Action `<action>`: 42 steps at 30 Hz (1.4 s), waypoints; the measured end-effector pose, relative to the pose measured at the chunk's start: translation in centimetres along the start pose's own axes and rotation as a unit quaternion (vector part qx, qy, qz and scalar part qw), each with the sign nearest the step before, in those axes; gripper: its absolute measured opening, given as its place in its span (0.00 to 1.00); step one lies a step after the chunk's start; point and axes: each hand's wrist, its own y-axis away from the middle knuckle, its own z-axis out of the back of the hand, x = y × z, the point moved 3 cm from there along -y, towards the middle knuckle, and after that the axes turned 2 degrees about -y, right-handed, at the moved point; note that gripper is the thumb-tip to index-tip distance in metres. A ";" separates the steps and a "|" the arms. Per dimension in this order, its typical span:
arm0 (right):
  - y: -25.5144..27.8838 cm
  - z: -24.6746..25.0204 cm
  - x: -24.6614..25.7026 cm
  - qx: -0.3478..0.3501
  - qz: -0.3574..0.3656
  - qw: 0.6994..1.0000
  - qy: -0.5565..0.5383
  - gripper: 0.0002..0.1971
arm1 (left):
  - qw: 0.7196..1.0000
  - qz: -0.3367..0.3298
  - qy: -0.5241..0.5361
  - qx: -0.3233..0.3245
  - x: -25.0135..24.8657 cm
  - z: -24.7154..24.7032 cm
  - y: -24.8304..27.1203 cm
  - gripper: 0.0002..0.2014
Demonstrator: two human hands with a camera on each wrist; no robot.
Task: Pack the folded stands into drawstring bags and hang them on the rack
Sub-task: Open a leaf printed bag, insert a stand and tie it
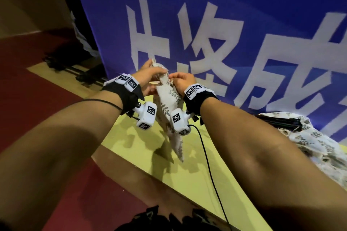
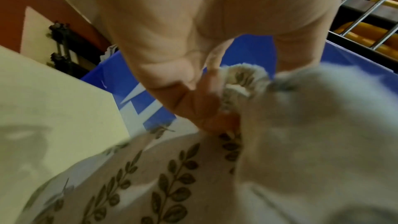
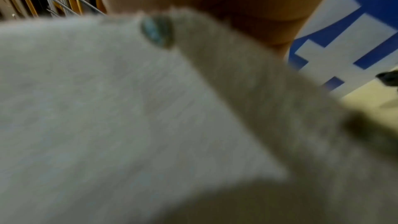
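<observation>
While both hands worked at its gathered mouth, the cream leaf-print cloth drawstring bag [image 1: 170, 107] hung lengthwise toward 6 o'clock, over the pale yellow tabletop [image 1: 189, 170]. Left hand [image 1: 150, 78] gripped the neck from 9 o'clock, fingers curled round bunched cloth. Right hand [image 1: 181, 82] pinched it from 3 o'clock, just beside. Bag looked filled and stiff, probably with a stand inside. More leaf-print bags and a black folded stand [image 1: 279, 123] lay at 3 o'clock.
</observation>
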 end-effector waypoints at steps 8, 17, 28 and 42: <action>-0.2 -6.4 0.0 -0.053 0.001 0.998 0.037 0.09 | 0.991 -0.010 -0.113 -0.065 0.6 10.4 -1.2 0.09; -2.1 -9.5 -0.7 0.068 0.008 0.974 0.218 0.21 | 0.954 -0.087 -0.205 -0.202 1.3 13.9 -4.0 0.27; -9.8 -8.3 -6.6 0.121 -0.043 0.916 0.379 0.39 | 0.895 -0.050 -0.440 -0.046 2.8 12.9 -11.4 0.16; -12.7 -1.6 -16.1 0.056 -0.202 0.947 0.244 0.21 | 0.660 -0.054 -0.721 0.206 7.5 5.3 -16.7 0.38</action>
